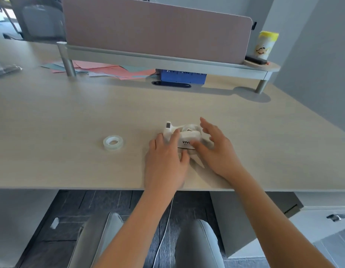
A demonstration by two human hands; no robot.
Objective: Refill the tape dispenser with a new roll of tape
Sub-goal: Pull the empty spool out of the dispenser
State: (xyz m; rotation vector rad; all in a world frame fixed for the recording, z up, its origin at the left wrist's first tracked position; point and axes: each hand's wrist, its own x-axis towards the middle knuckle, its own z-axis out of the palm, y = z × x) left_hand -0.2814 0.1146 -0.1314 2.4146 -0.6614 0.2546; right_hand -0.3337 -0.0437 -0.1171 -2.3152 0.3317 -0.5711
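Observation:
A white tape dispenser [184, 135] with black lettering stands on the pale wooden desk [71, 117], its cutter end pointing away to the left. My left hand [166, 159] lies against its left side, fingers wrapped over the front of the body. From the right, my right hand [214, 149] reaches in with fingers spread around the rear end, thumb on the near side. A whitish ring sits in the dispenser's well. A roll of clear tape [113, 142] lies flat on the desk, well to the left of both hands.
A raised shelf [167, 60] with a pink divider panel crosses the back of the desk. Under it lie coloured papers [110, 69] and a blue box [182, 76]. A yellow-lidded canister [265, 45] stands at the shelf's right end. The desk's front edge is close to my wrists.

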